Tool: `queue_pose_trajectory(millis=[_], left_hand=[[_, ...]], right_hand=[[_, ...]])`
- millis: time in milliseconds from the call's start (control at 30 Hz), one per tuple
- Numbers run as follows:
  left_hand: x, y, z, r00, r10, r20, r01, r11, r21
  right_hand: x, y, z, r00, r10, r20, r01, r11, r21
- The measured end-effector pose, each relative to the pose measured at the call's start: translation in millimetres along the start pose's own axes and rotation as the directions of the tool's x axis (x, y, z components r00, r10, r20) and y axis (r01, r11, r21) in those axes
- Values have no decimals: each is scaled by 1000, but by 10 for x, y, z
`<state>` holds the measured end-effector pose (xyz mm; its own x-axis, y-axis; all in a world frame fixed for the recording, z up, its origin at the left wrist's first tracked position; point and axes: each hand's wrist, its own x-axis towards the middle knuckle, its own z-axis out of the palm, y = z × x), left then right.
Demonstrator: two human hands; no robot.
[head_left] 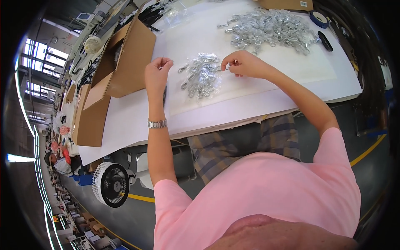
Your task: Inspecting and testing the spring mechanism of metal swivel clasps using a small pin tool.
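Note:
A small heap of silvery metal clips in clear plastic bags (201,77) lies on the white tabletop in front of me. My right hand (246,65) is at the heap's right edge, thumb and fingers pinched on the end of one metal clip (218,69). My left hand (158,76) is raised to the left of the heap, its thumb and fingertips together. Whether anything sits in that pinch is too small to make out. A far bigger pile of similar bagged metal clips (271,30) spreads over the back right of the table.
An open cardboard box (132,54) stands on the left of the white table (246,106). Tape roll (319,19) and a black tool (325,41) lie at the right edge. Another carton (287,4) is at the back. A fan (111,184) stands below left.

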<state>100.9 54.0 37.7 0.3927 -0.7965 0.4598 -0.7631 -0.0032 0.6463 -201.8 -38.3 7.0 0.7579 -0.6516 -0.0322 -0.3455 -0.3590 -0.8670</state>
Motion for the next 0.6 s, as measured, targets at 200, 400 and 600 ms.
queue_pose_trajectory(millis=[200,400,600], left_hand=[[-17,675,415,803,81,591,154,929,-337],[34,551,886,758,243,605,104,870,-481],[-31,609,1040,819,38,572,249,874,-416]], right_hand=[[323,228,-199,988,-45,-145,89,945,315],[268,230,-47,993,21,115,-96,709,699],[308,466,-129,978,-5,207,-108,842,528]])
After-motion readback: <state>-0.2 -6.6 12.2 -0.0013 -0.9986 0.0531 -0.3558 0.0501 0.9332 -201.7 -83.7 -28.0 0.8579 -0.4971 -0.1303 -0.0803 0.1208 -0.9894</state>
